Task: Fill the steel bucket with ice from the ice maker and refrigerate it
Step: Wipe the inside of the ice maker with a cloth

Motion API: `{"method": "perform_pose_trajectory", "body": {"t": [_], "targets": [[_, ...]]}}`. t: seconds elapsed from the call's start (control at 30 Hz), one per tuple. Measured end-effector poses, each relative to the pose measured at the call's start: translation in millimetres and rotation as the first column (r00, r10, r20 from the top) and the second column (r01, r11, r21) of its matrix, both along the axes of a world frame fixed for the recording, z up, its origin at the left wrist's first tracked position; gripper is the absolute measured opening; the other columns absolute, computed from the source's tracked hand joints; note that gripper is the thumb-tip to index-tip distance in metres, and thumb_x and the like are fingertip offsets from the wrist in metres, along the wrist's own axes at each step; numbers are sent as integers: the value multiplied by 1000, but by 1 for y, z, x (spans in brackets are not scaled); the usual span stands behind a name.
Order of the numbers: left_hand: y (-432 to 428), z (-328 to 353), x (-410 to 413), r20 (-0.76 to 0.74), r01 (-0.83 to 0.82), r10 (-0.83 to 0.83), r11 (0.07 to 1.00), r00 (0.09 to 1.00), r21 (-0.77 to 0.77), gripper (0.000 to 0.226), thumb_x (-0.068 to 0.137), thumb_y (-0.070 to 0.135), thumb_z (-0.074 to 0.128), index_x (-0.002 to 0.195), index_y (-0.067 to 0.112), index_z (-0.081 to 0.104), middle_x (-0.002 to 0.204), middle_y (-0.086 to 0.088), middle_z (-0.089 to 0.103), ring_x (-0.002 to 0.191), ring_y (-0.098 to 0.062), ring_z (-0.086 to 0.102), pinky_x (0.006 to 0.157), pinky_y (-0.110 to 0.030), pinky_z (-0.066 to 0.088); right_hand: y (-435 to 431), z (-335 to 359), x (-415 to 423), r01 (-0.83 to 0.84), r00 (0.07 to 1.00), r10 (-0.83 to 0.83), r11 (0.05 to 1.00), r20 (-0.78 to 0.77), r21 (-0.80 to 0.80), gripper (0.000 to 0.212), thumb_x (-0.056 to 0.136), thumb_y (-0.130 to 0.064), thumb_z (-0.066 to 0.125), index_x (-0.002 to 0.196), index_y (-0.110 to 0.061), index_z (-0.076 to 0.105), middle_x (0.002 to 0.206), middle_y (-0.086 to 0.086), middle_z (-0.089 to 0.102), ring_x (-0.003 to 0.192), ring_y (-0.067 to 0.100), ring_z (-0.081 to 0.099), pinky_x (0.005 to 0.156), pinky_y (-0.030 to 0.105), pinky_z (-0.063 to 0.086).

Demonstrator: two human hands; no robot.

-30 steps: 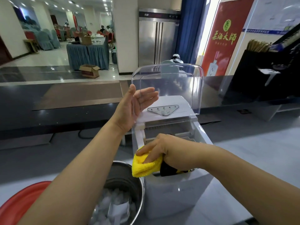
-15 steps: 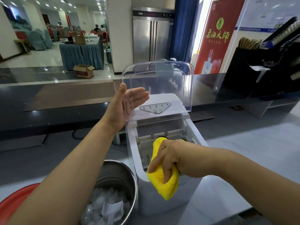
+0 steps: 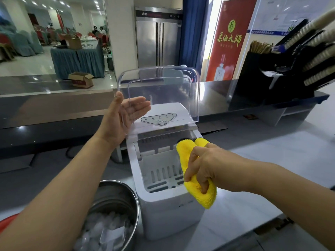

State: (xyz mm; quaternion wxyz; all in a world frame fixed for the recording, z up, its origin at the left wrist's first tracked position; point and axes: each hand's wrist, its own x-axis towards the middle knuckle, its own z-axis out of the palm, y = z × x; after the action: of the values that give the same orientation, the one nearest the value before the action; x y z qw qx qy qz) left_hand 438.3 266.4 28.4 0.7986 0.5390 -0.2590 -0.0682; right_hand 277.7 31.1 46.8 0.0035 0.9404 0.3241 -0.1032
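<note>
My right hand (image 3: 203, 167) slid the yellow cloth (image 3: 206, 196) it grips to the right side of the ice maker (image 3: 168, 214). My open left hand (image 3: 125, 115) props the clear lid (image 3: 159, 87). The steel bucket (image 3: 116, 196) beside it has ice (image 3: 97, 230). Wiping now, I think; next, bucket goes in the fridge (image 3: 157, 37)

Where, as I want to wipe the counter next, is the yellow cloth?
In the head view, right of centre: the right hand grips the cloth over the right rim of the open ice maker, with the bucket to its left.
</note>
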Motion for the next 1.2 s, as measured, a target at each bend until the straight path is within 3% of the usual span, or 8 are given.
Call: {"method": "perform_pose_trajectory", "body": {"t": [0.1, 0.2, 0.37, 0.5, 0.63, 0.77, 0.87, 1.2], "targets": [[0, 1, -2, -1, -10, 10, 1000, 1000, 7, 65, 98, 49, 16, 112, 2, 59, 109, -11, 71, 115, -30, 60, 97, -33, 48, -7, 1, -1, -18, 998, 20, 999, 51, -39, 5, 81, -24, 70, 80, -25, 76, 126, -22, 58, 123, 5, 33, 81, 24, 15], [0, 2, -4, -2, -16, 16, 1000, 1000, 8, 65, 98, 49, 17, 112, 2, 59, 108, -11, 71, 114, -30, 61, 95, -31, 49, -17, 7, 0, 24, 991, -13, 997, 132, -79, 9, 81, -19, 69, 82, -25, 76, 126, -25, 57, 125, 5, 33, 85, 28, 25], [-1, 2, -5, 6, -21, 21, 1000, 1000, 4, 65, 97, 50, 19, 113, 1, 59, 108, -11, 71, 114, -31, 60, 98, -33, 48, -39, 28, -3, 77, 923, -268, 831, 275, 551, 20, 61, 5, 58, 68, -2, 76, 103, 10, 70, 101, 16, 51, 83, 30, 42], [-2, 1, -4, 7, -23, 23, 1000, 1000, 5, 65, 97, 51, 19, 111, 3, 60, 108, -10, 71, 114, -30, 61, 99, -33, 48, -56, 35, -4, 178, 808, -512, 682, 290, 709, 36, 70, 13, 47, 87, -1, 76, 109, 5, 65, 106, 24, 49, 88, 22, 45], [-4, 0, -3, 12, -38, 38, 999, 999, 0, 64, 96, 51, 19, 110, 4, 61, 106, -8, 72, 112, -29, 62, 101, -35, 46, -47, 4, -11, 245, 813, -514, 727, 273, 641, 55, 60, 29, 50, 95, -4, 76, 109, -1, 65, 100, 29, 50, 88, 40, 46], [-5, 0, -3, 12, -41, 41, 999, 999, 4, 65, 98, 50, 16, 109, 4, 60, 105, -7, 72, 112, -28, 62, 103, -36, 45, -17, -45, -30, 302, 845, -490, 767, 214, 566, 40, 71, -13, 52, 99, -31, 75, 123, -12, 63, 116, 22, 49, 93, 47, 40], [-5, 0, -3, 11, -42, 42, 999, 999, 4, 66, 98, 49, 14, 109, 4, 60, 104, -6, 72, 113, -28, 61, 103, -36, 43, -12, -59, -36, 342, 855, -499, 751, 144, 565, 35, 79, -36, 46, 105, -42, 69, 135, -24, 49, 138, 6, 25, 108, 51, 24], [-6, 3, -4, -18, -44, 44, 999, 999, -18, 69, 98, 48, 13, 104, 5, 66, 102, -10, 73, 107, -27, 65, 94, -30, 51, -34, -60, 2, 334, 890, -449, 758, 76, 561, 29, 90, -9, 55, 104, -25, 74, 134, -17, 47, 132, -1, 16, 106, 13, 16]]}}
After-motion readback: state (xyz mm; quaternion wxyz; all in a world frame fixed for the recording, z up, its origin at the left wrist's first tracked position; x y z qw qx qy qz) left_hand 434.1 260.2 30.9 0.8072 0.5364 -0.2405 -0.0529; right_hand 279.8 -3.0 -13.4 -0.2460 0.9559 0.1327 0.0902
